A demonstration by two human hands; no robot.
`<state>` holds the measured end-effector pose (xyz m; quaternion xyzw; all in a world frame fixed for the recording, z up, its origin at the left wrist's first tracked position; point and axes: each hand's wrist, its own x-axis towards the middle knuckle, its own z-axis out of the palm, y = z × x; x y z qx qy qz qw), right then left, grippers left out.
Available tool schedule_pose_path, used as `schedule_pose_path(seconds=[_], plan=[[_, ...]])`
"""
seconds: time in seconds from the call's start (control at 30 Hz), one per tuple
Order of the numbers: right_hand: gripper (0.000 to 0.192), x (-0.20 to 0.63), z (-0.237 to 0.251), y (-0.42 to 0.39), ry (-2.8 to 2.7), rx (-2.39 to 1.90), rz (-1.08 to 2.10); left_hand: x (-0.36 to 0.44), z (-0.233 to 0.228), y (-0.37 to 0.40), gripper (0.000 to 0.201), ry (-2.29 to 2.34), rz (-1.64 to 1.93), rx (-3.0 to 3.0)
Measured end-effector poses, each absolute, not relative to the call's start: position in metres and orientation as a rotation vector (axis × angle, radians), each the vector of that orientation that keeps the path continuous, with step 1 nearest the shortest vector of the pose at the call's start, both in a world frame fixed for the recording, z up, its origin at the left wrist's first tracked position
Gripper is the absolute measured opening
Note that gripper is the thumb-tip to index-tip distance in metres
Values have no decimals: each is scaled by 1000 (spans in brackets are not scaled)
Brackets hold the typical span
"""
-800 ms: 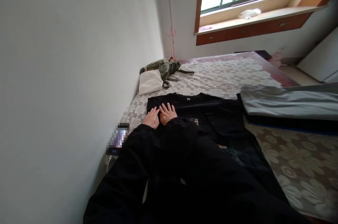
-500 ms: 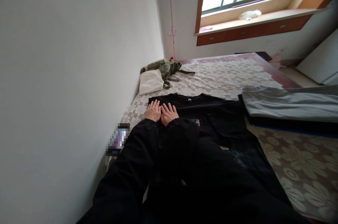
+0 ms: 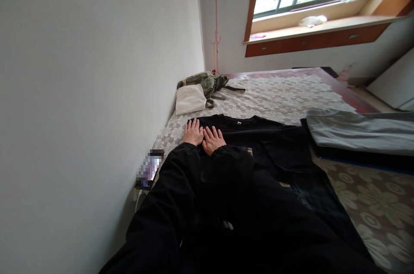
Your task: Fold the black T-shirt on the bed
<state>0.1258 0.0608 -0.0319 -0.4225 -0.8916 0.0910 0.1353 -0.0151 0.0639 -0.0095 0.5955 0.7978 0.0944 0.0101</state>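
head view: 1 black t-shirt (image 3: 246, 134), laid flat on 1 floral bedspread (image 3: 271, 98).

left hand (image 3: 193, 132) and right hand (image 3: 213, 140), side by side, palms down on the shirt's upper left part; fingers straight, slightly spread. beyond: 1 pale cloth (image 3: 190, 99), against 1 green bag (image 3: 208, 82) with straps. at right: grey fabric (image 3: 359, 129), folded. at left, near the wall (image 3: 97, 93): 1 device (image 3: 149, 169), partly pixelated.

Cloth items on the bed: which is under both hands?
The spread black shirt: the left hand and right hand rest on it; the grey cloth and pale cloth lie untouched.
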Motion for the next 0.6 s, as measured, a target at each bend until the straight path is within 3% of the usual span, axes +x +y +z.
schedule_pose_path(seconds=[0.33,0.6], plan=[[67,144,-4,58,-2758,-1176,530,-12,-4,56,66,2525,348,1805],[59,323,8,78,-2689,-1394,265,-3,-2,39,69,2520,350,1843]])
